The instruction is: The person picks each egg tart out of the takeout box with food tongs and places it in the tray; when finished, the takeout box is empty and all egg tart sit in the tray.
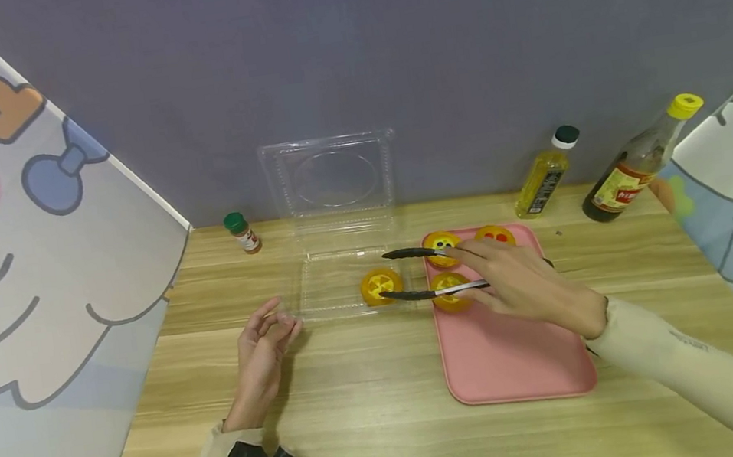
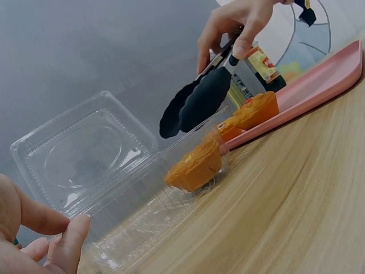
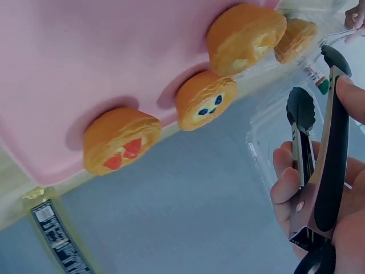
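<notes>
My left hand pinches the front left corner of a clear plastic clamshell box, whose lid stands raised at the back. Inside the box, on its right side, sits an egg tart with yellow fruit pieces. My right hand grips metal tongs with black tips; their arms are spread and nothing is between them. The tips reach over the right part of the box. On the pink tray are a blueberry tart, a red-topped tart and a yellow-topped tart.
A small green-capped seasoning jar stands left of the box. Behind the tray are an oil bottle and a dark sauce bottle with a yellow cap. A grey wall closes off the table's far edge.
</notes>
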{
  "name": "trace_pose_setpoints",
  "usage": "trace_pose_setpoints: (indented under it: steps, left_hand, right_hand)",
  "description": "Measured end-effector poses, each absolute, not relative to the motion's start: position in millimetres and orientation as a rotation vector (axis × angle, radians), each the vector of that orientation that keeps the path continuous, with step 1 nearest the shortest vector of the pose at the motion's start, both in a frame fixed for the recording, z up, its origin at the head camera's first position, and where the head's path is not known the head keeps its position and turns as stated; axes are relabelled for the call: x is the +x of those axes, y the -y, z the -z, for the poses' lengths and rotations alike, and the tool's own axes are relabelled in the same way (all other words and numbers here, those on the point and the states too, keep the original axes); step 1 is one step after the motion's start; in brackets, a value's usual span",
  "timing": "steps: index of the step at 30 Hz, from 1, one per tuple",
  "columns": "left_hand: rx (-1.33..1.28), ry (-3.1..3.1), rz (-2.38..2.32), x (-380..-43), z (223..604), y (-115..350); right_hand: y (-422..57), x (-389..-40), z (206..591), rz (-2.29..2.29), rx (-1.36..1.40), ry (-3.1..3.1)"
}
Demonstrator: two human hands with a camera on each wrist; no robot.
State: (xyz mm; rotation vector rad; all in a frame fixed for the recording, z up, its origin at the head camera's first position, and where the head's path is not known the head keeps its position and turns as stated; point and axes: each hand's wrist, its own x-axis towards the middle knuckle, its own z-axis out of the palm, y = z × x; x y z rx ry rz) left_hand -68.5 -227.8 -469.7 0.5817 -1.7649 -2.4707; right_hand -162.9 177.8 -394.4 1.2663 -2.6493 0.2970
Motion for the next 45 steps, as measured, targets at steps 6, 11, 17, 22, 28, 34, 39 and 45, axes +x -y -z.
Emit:
trace_pose_setpoints:
  steps: [6, 11, 17, 22, 28, 34, 39, 45]
  left_hand:
    - [0.588, 1.777, 2.465, -68, 470, 229]
    - [0.591, 1.780, 2.458, -68, 470, 229]
    - [0.603, 1.771, 2.460, -68, 470, 229]
    - [0.583, 1.788, 2.455, -67, 471, 229]
    - [0.569, 1.789, 2.453, -67, 472, 229]
    - [0.572, 1.776, 2.462, -68, 472, 228]
    - [0.567, 1.782, 2.468, -67, 472, 228]
    - [0.563, 1.789, 2.460, -68, 471, 228]
  right_hand:
    - [-166, -171, 385, -0.277, 1.326, 2.658]
    - [-152, -175, 376, -0.200, 1.369, 2.665]
    - [-139, -177, 370, -0.120, 1.404, 2.680]
    - [-131, -178, 370, -0.104, 1.406, 2.701]
    - [-124, -179, 370, -0.100, 1.380, 2.728]
    - [-120, -179, 372, -0.112, 1.383, 2.746]
    - [-119, -178, 375, -0.083, 1.376, 2.745]
    - [-120, -177, 378, -0.117, 1.364, 2.743]
